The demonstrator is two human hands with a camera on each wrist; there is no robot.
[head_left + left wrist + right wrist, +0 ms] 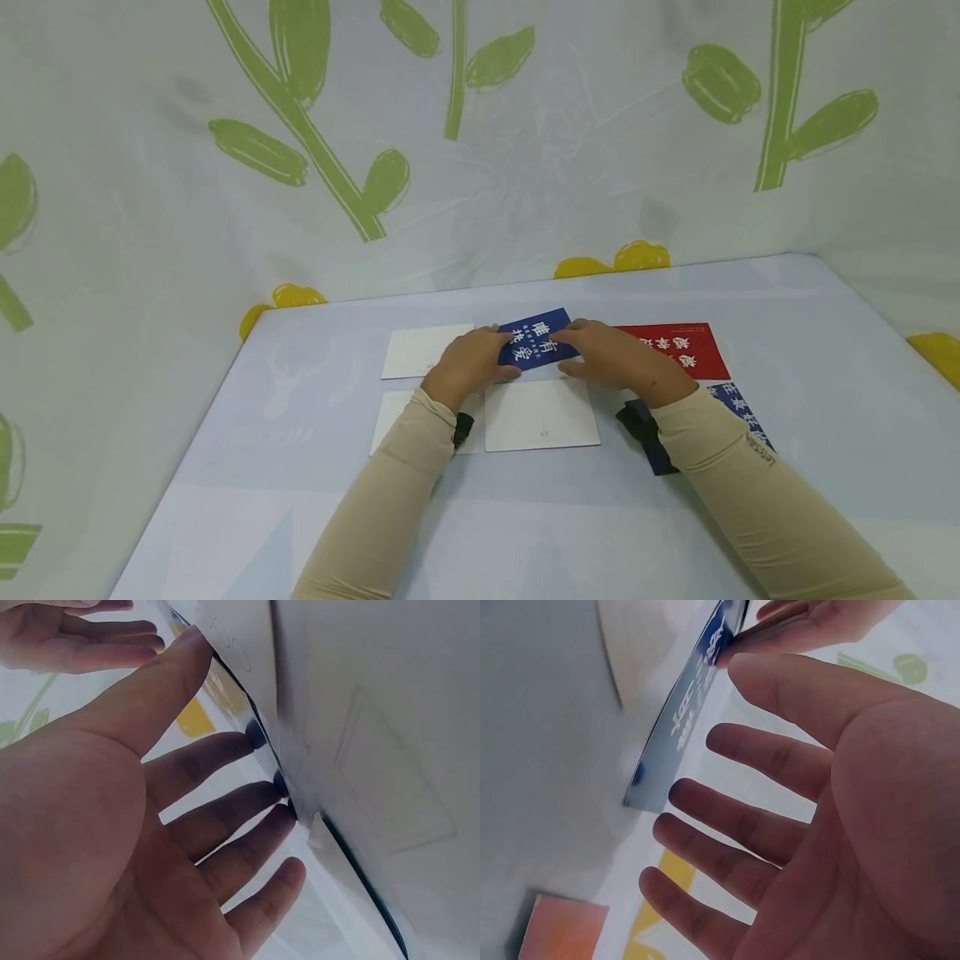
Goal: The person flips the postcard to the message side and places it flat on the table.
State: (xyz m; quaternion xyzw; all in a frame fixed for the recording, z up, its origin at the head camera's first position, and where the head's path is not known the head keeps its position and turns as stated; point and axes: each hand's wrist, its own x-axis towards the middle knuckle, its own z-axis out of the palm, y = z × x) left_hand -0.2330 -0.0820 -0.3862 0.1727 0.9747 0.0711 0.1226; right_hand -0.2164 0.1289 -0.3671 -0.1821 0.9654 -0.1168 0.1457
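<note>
A blue card (536, 337) with white characters lies on the table between the two hands. My left hand (468, 358) is at its left end; in the left wrist view the fingers (225, 799) stretch out with their tips right at a card's edge. My right hand (615, 354) is by the card's right end. The right wrist view shows that hand's fingers (735, 821) spread and straight, with the blue card (679, 735) beyond them. Directly below it in the head view lies a blank-looking white card (540, 417).
Two more white cards (420, 350) lie at the left, partly covered by the left hand and wrist. To the right are a red card (701, 346) and another blue card (738, 404), partly hidden by the right arm. A patterned curtain (525, 192) rises behind the table.
</note>
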